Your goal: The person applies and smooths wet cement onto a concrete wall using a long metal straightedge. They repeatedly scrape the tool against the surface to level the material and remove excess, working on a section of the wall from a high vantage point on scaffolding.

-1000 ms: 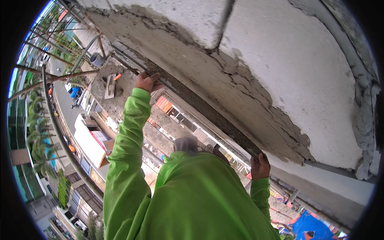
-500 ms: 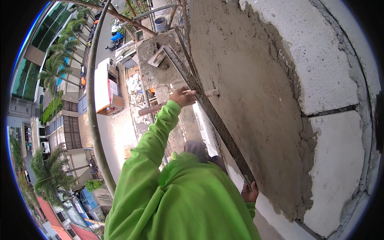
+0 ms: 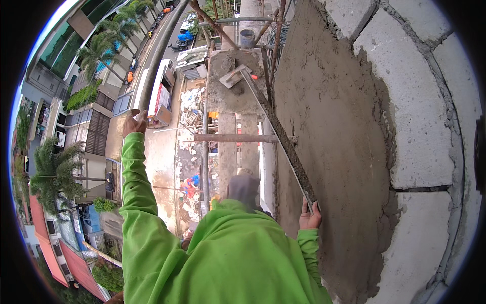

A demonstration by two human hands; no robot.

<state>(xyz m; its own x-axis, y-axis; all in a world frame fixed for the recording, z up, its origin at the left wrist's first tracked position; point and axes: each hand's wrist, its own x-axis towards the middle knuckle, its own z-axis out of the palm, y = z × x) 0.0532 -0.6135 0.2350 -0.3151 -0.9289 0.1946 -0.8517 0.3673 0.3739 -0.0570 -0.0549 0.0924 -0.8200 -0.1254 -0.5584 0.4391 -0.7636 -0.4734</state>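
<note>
My right hand [image 3: 310, 217] grips the lower end of a long, mortar-coated screed bar [image 3: 284, 139]. The bar slants up and away to the left, alongside freshly plastered wall [image 3: 336, 131] on my right. Its far end reaches a rectangular plastering trowel [image 3: 233, 78], which lies on a mortar-smeared board [image 3: 220, 99]. Out to the left, my left hand [image 3: 135, 123] is closed on a scaffold rail [image 3: 161, 57]; some of its fingers are hidden. Both arms wear bright green sleeves.
A horizontal scaffold pipe [image 3: 233, 138] crosses below the bar, above planks [image 3: 227, 157]. A bucket [image 3: 247, 38] stands at the far end. Bare pale blocks [image 3: 420, 111] border the plaster at right. A street with parked vehicles and palms lies far below at left.
My left hand has let go of the screed bar and moved left onto the scaffold rail. My right hand still holds the bar's near end. The view has turned and shifted.
</note>
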